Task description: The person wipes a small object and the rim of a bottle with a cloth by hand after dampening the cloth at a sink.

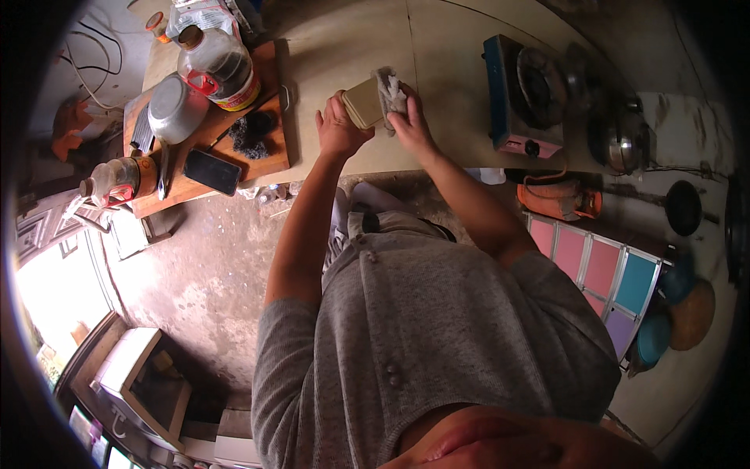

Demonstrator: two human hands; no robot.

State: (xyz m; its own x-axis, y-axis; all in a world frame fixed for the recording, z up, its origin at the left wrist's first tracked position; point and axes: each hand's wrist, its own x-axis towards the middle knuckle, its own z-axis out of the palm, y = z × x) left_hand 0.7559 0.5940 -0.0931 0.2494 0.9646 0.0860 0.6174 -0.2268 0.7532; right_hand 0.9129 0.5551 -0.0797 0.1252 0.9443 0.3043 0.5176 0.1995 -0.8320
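Note:
Above the counter [328, 64], my left hand [341, 130] grips a beige rectangular box [364, 104] by its left side and lower corner. A crumpled grey cloth [391, 97] is in my right hand [415, 124] and lies against the box's right end. The box looks closed; whether it is a container with a lid, I cannot tell. Left of my hands, a wooden board [275, 158] bears a black smartphone [212, 171], a dark scouring pad [251, 140], a metal bowl [176, 108] and a large plastic jug [220, 73] with dark contents.
To the right stands a gas stove [524, 97] with a metal kettle or pot [622, 140] beyond it. An orange gas cylinder [554, 199] sits below, near a cabinet with coloured panels [600, 267]. Another plastic jug [120, 180] is at the board's left edge.

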